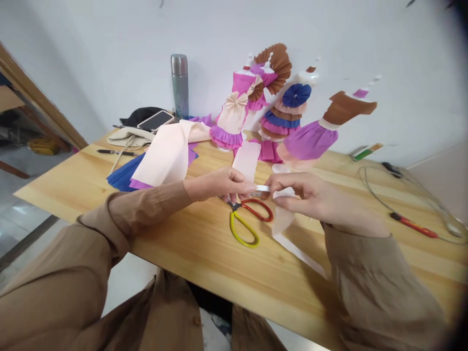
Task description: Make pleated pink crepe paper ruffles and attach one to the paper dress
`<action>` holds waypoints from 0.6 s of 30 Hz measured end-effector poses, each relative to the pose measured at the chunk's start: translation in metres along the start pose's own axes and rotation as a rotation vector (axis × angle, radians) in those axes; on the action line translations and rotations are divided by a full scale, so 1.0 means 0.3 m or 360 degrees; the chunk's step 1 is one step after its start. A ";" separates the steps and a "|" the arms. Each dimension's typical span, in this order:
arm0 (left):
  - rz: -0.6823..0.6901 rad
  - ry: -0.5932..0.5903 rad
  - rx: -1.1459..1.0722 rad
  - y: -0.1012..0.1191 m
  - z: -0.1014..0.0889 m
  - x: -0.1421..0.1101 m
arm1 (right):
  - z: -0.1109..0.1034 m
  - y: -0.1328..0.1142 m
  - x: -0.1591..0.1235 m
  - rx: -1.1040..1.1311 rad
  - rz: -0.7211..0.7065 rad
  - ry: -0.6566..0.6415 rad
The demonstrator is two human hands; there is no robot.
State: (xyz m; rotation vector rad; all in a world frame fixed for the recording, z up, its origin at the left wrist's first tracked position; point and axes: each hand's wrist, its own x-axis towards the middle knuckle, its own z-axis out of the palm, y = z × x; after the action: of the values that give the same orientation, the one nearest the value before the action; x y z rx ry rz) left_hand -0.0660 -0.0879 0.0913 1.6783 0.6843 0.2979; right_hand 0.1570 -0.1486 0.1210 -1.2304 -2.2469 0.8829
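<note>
Pale wood-grain tabletop (204, 239), flat; scissors (244, 229) with red and yellow loop handles lie on it; just beyond, left hand (230, 184) and right hand (310, 195) pinch a thin white strip (263, 188) between fingertips, above tabletop; farther, draped pale-pink sheet (164, 151), ruffled dresses (234, 117), cylindrical flask (180, 90), metallic cap, smooth white wall (120, 58)

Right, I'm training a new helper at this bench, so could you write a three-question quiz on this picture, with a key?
1. What runs between the fingertips of the left hand and the right hand?
2. True or false: the flask is lying on its side.
3. Which colours are the loops of the scissors? A) Green and blue. B) Red and yellow. C) Purple and pink.

Key: 1. A white strip. 2. False; the flask stands upright. 3. B.
</note>
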 end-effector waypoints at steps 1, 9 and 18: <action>-0.0012 0.0032 -0.0004 -0.003 0.001 -0.009 | 0.011 0.008 0.006 0.0005 -0.0021 0.0064; 0.0075 0.0468 -0.0067 -0.042 -0.037 -0.032 | 0.059 0.027 0.023 0.0752 0.0132 0.0721; 0.0296 0.0787 0.0131 0.064 -0.108 0.032 | 0.009 0.056 0.031 0.1326 0.0210 0.1240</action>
State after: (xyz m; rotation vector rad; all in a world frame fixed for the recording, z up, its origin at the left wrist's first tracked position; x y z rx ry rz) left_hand -0.0709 -0.0577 0.1155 1.7643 0.9119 0.8457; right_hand 0.1602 -0.1348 0.1079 -1.0426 -1.0246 0.9984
